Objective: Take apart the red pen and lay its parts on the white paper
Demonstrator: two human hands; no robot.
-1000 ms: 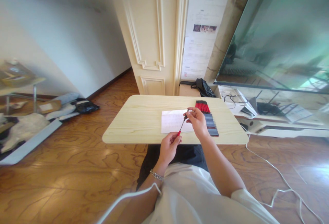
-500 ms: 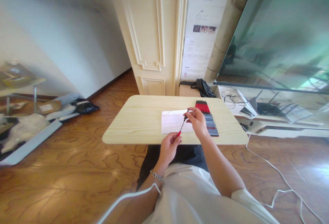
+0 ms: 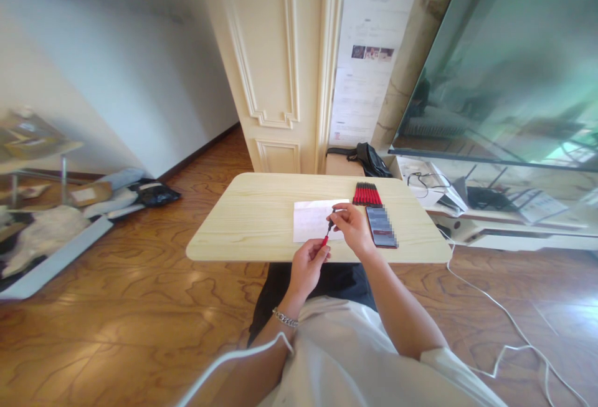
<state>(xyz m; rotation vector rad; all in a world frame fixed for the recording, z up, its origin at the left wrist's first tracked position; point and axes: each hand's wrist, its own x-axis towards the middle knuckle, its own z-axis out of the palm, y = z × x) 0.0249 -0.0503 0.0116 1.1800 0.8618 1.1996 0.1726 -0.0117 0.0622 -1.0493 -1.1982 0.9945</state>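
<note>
My left hand (image 3: 308,263) is closed on the red barrel (image 3: 325,240) of a pen, near the table's front edge. Just above it, my right hand (image 3: 352,229) pinches the black upper part (image 3: 331,222) of the pen. A short stretch of thin refill shows between the two parts, so they are slightly apart. Under the pen lies a white sheet of paper (image 3: 308,220). A row of several red and black pens (image 3: 367,194) sits beyond my right hand, and a phone (image 3: 380,226) lies right beside it.
The light wooden table (image 3: 243,220) has rounded corners. A black bag (image 3: 371,161) rests behind its far edge. To the right are a white cabinet (image 3: 514,235) and a large screen (image 3: 504,70). A white cable (image 3: 495,298) trails over the floor.
My right hand has moved down and left, bringing the black part closer to the red barrel. Less of the refill shows between them. My left hand stays nearly still.
</note>
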